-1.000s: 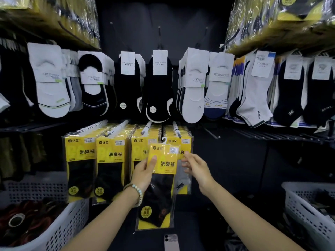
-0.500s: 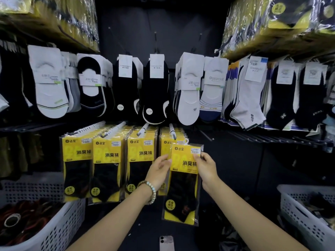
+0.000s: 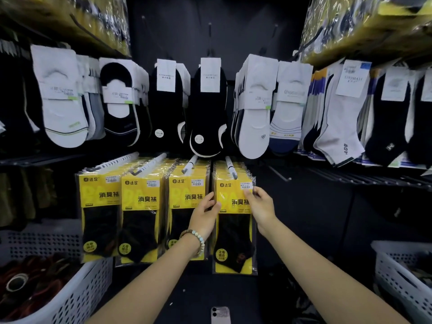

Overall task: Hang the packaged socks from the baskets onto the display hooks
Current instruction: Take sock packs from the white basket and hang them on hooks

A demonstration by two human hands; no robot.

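A yellow sock pack [image 3: 233, 228] with black socks hangs at the front of the fourth white display hook [image 3: 231, 167], the rightmost of the row. My left hand [image 3: 204, 212] pinches the pack's left edge near the top. My right hand [image 3: 260, 204] pinches its right upper corner by the price sticker. Three more stacks of the same yellow packs [image 3: 142, 216] hang on the hooks to the left.
White perforated baskets stand at the lower left [image 3: 77, 298] and lower right [image 3: 397, 274], both with dark goods inside. Rows of white and black socks [image 3: 208, 108] hang above. Bare dark hooks [image 3: 279, 173] jut out to the right. A phone [image 3: 220, 314] lies below.
Both hands carried the yellow pack up and to the right, from in front of the third stack onto the rightmost hook, where it now hangs flush with the stack.
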